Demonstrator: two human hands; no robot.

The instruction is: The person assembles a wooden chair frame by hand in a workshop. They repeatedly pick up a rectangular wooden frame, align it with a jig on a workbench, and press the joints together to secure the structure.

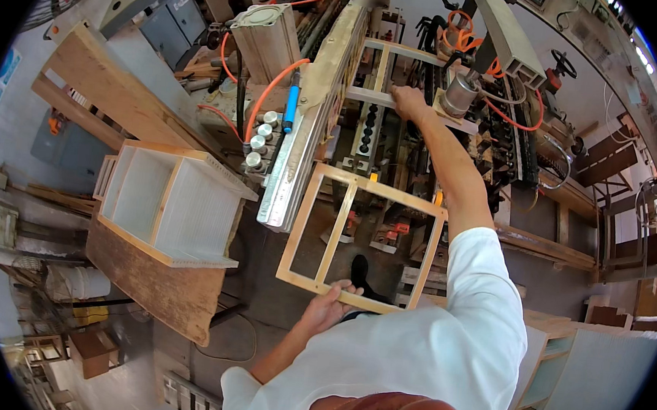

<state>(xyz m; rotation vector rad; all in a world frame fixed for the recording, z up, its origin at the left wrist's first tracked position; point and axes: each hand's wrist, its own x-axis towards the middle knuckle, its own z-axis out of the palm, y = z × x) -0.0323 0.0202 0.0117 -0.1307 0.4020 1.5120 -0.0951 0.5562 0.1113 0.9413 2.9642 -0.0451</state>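
Observation:
My left hand is closed round the lower rail of a light wooden frame, held in front of my body. This frame is rectangular, with one crossbar dividing it into a narrow and a wide opening. My right arm reaches forward into a machine. There my right hand is closed on the near rail of a second wooden frame, which lies across the machine bed. Its fingertips are partly hidden. Close to the right of that hand stands a round metal cylinder.
A long metal beam with a blue fitting and orange air hoses runs along the left of the machine. Further left, a white cabinet carcass stands on a brown board. A toothed track lies right.

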